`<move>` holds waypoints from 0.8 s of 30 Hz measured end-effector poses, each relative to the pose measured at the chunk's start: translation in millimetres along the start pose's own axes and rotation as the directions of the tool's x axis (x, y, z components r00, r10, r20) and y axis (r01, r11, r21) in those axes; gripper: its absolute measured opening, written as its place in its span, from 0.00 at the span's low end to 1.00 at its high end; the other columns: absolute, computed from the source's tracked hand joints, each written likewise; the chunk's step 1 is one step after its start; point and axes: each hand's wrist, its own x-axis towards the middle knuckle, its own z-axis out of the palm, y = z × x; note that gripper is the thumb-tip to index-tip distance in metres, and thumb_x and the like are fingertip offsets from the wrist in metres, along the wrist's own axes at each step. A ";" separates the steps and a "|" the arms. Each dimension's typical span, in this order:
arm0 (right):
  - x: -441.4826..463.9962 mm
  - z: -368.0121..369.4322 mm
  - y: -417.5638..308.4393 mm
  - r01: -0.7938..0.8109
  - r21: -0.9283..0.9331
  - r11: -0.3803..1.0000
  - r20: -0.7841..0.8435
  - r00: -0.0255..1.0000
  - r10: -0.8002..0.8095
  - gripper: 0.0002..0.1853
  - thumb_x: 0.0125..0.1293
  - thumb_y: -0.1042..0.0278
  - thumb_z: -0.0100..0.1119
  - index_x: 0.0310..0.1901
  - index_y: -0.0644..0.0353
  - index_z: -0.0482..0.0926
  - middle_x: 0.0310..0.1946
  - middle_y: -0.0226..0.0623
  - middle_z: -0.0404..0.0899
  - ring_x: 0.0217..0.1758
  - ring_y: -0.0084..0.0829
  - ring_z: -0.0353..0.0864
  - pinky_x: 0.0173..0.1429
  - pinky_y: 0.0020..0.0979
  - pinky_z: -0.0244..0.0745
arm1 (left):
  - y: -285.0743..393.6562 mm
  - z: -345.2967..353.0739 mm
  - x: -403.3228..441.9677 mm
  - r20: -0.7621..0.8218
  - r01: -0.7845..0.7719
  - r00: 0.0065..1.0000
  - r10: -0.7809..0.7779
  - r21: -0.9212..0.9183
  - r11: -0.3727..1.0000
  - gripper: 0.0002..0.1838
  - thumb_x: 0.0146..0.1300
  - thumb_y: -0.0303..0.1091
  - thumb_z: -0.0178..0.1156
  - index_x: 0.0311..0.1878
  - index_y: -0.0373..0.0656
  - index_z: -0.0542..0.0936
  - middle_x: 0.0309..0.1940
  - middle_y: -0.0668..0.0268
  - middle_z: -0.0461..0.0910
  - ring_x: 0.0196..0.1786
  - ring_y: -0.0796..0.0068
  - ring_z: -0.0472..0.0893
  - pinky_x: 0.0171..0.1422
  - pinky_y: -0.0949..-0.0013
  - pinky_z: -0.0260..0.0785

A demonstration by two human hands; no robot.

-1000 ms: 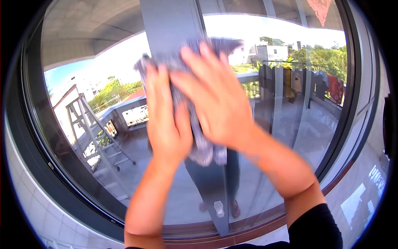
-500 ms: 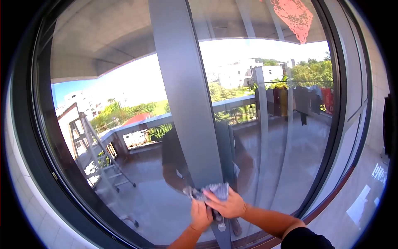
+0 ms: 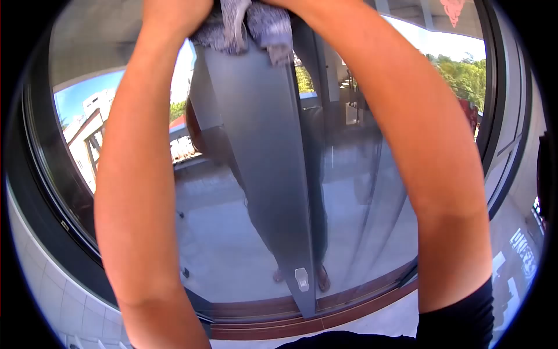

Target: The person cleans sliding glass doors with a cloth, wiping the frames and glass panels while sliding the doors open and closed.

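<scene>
A grey mottled cloth point(image 3: 270, 29) hangs in folds against the upper part of the grey door frame post point(image 3: 261, 134). My left hand point(image 3: 177, 14) is closed at the cloth's left side, its fingertips cut off by the top edge of the view. On the cloth's right side is my right hand point(image 3: 293, 4), mostly beyond the top edge, with only its wrist end showing. Both arms reach up in front of the glass door. Low on the post sits a small pale latch plate point(image 3: 301, 279).
Glass panes point(image 3: 360, 192) flank the post, reflecting a body and showing a balcony, greenery and buildings. A red paper decoration point(image 3: 453, 10) is on the upper right glass. A brown sill track point(image 3: 267, 330) runs along the bottom; a dark frame point(image 3: 43, 174) borders the left.
Both hands have moved the cloth from low on the post up to near the top of the view. My arms now stretch upward, and the latch plate shows fully.
</scene>
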 end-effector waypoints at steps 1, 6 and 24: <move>-25.3 -1.7 -18.3 -0.027 -0.003 1.000 -0.094 0.995 0.027 0.15 0.72 0.73 0.51 0.56 0.64 0.81 0.55 0.54 0.82 0.61 0.55 0.79 0.68 0.48 0.72 | -10.8 7.3 -19.5 -0.071 -0.044 0.996 0.046 0.019 0.999 0.28 0.71 0.29 0.58 0.73 0.32 0.73 0.69 0.41 0.76 0.72 0.47 0.76 0.75 0.61 0.67; -169.3 -57.0 -161.2 -0.312 -0.079 0.947 0.236 0.917 0.322 0.19 0.68 0.72 0.56 0.59 0.58 0.85 0.69 0.55 0.76 0.73 0.60 0.74 0.75 0.54 0.67 | 34.9 -4.8 -227.6 0.076 0.044 0.996 -0.040 -0.041 0.998 0.30 0.72 0.23 0.51 0.77 0.27 0.66 0.79 0.35 0.60 0.82 0.36 0.61 0.85 0.48 0.52; -231.0 -88.8 -199.2 -0.145 -0.041 0.989 0.637 0.759 0.138 0.24 0.65 0.69 0.55 0.63 0.57 0.83 0.69 0.52 0.79 0.74 0.56 0.77 0.72 0.67 0.64 | 66.5 -24.7 -333.6 0.244 0.312 0.933 -0.264 -0.181 0.933 0.36 0.68 0.27 0.61 0.78 0.29 0.64 0.77 0.29 0.59 0.79 0.28 0.62 0.81 0.47 0.60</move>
